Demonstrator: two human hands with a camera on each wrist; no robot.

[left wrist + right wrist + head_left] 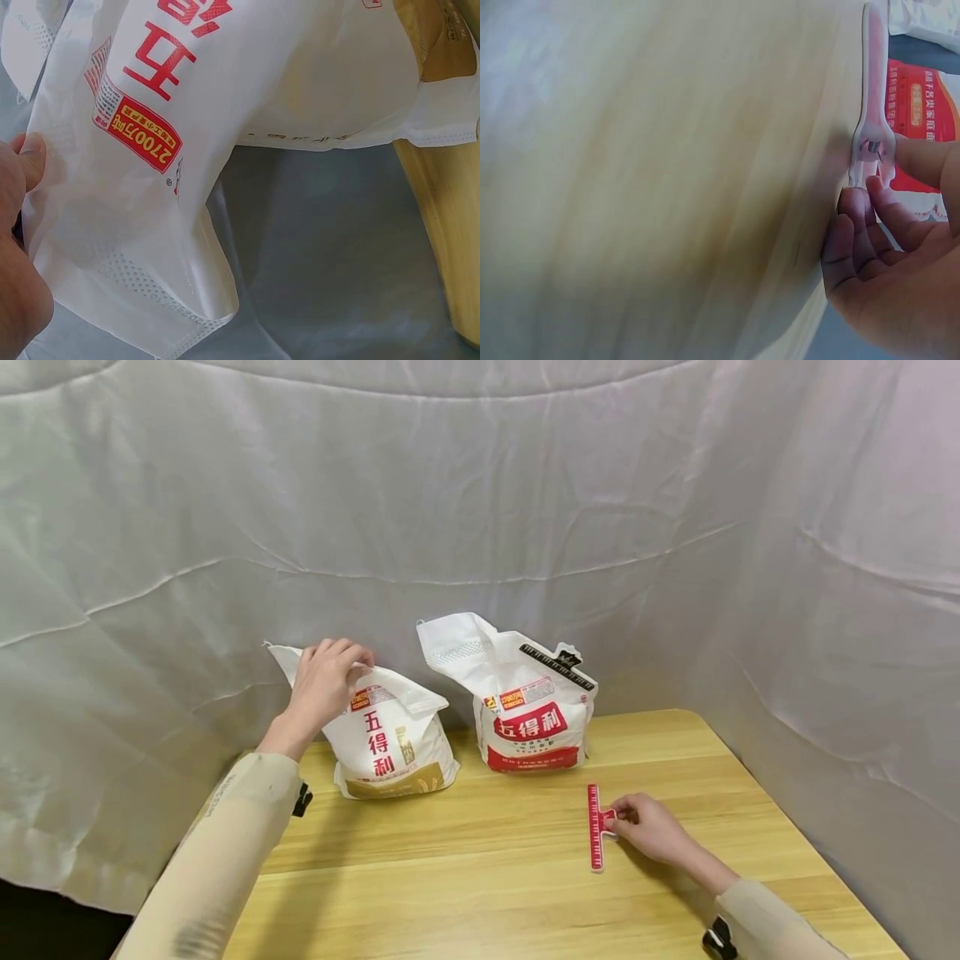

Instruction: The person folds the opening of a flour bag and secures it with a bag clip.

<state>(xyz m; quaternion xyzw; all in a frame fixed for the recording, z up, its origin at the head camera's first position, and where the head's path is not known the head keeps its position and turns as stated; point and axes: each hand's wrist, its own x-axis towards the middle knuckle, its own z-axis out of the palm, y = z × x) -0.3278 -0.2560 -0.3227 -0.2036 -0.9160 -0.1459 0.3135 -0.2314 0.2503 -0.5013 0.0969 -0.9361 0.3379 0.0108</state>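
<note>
My left hand (322, 689) grips the folded top of the left white flour bag (408, 739), which has red lettering and a gold band at its base. In the left wrist view, the thumb presses on the edge of the bag's slack upper part. My right hand (654, 831) pinches the handle of a red bag clip (596, 835) with a ruler-like bar, low over the table. From the right wrist view, the clip (874, 75) is seen end-on, its spring near the fingertips.
A second flour bag (536, 727) with red panels stands to the right, a black clip (558, 666) across its top corner. Both bags are on the wooden table (450, 877). A grey cloth (480, 485) hangs behind and at the sides.
</note>
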